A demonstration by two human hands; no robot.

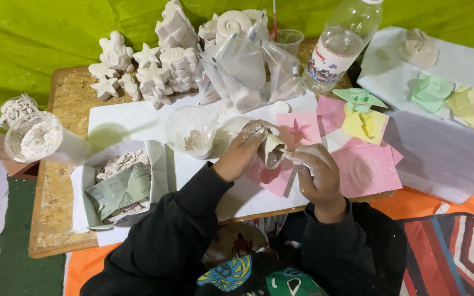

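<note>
My left hand (pixel 243 149) and my right hand (pixel 316 174) meet over the wooden board, both dusted with white plaster. Together they hold a small pale mould piece (pixel 274 150), the left gripping its upper side, the right pinching its lower edge. Under the hands lie pink paper squares (pixel 366 170), one with a pink star shape (pixel 299 130) on it. A clear plastic cup with white plaster (pixel 192 131) stands just left of my left hand.
White plaster figures (pixel 149 68) of stars and shells stand at the back. Plastic bags (pixel 242 71), a clear bottle (pixel 342 46), jars of white powder (pixel 33 137), a box of plaster scraps (pixel 117 183), and yellow and green moulds (pixel 366 112) surround the work spot.
</note>
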